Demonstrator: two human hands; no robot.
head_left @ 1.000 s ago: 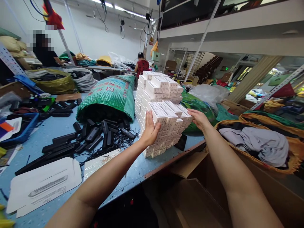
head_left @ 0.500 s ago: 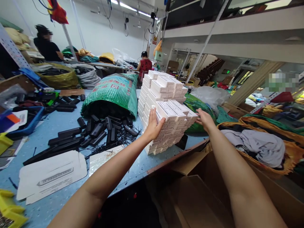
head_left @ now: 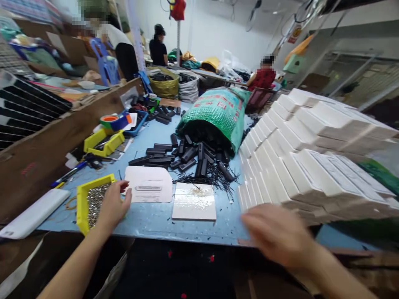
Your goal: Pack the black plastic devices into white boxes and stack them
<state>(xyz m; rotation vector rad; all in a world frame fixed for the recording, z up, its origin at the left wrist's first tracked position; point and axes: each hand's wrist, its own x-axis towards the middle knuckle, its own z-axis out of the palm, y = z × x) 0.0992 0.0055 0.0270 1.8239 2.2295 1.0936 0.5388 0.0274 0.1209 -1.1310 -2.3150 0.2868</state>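
Observation:
My left hand (head_left: 114,204) is over the right side of a yellow bin (head_left: 80,207) full of small shiny metal pieces (head_left: 95,203). Its thumb and fingers are apart at the left edge of a white printed card (head_left: 150,185), with nothing seen between them. Motion smears my right hand (head_left: 276,232), which is in front of the stack of white boxes (head_left: 280,166); its fingers cannot be made out. Between the hands lies a flat white board (head_left: 193,203) with a glossy top. Black oblong plastic pieces (head_left: 188,154) are heaped behind it.
A green woven sack (head_left: 218,110) spills black pieces onto the blue table (head_left: 149,222). Another yellow bin (head_left: 104,143) and a blue basket (head_left: 140,122) stand at the left, along a wooden board (head_left: 62,145). Several people are farther back.
The view has swung left. My hands have left the sides of the white box stack; the left is now by the yellow bin, the right lower, in front of the stack.

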